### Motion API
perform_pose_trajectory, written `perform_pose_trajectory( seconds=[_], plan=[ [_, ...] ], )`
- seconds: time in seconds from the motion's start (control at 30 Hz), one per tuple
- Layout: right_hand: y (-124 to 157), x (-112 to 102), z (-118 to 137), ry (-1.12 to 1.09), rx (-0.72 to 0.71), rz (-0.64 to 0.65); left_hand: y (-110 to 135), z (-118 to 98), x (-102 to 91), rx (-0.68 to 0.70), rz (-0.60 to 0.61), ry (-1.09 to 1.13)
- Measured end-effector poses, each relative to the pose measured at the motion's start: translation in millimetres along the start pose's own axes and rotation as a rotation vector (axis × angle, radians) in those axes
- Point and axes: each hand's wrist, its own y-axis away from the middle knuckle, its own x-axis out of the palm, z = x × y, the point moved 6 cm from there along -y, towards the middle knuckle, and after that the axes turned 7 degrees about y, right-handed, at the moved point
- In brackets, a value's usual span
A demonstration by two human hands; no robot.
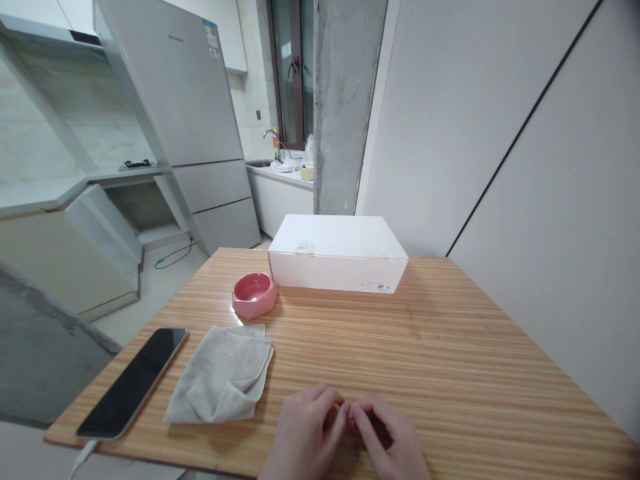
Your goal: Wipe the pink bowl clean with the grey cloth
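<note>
Near the table's front edge, my left hand point(311, 430) and my right hand point(387, 437) meet with their fingertips together. Each has thumb and forefinger closed in a pinch. Whatever lies between the fingertips, if anything, is too small or hidden to make out. Left of my left hand lies a crumpled grey cloth point(220, 377), folded over itself and not touched. Beyond the cloth stands a pink faceted bowl point(254, 295), with nothing visible inside. A closed white cardboard box point(337, 257) sits at the table's far side.
A dark-screened phone point(134, 383) with a white cable point(84, 457) plugged in lies at the left edge of the wooden table point(450, 353). A white wall point(480, 120) borders the right. Behind are a grey fridge point(175, 93) and a sink counter point(285, 175).
</note>
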Motion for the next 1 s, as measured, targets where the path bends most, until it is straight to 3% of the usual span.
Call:
perform_pose_trajectory(
  seconds=[1.0],
  plan=[
    [0.5,2.8,-0.7,0.038,-0.067,0.041,1.5,4.4,3.5,0.01,0.002,-0.012]
  ],
)
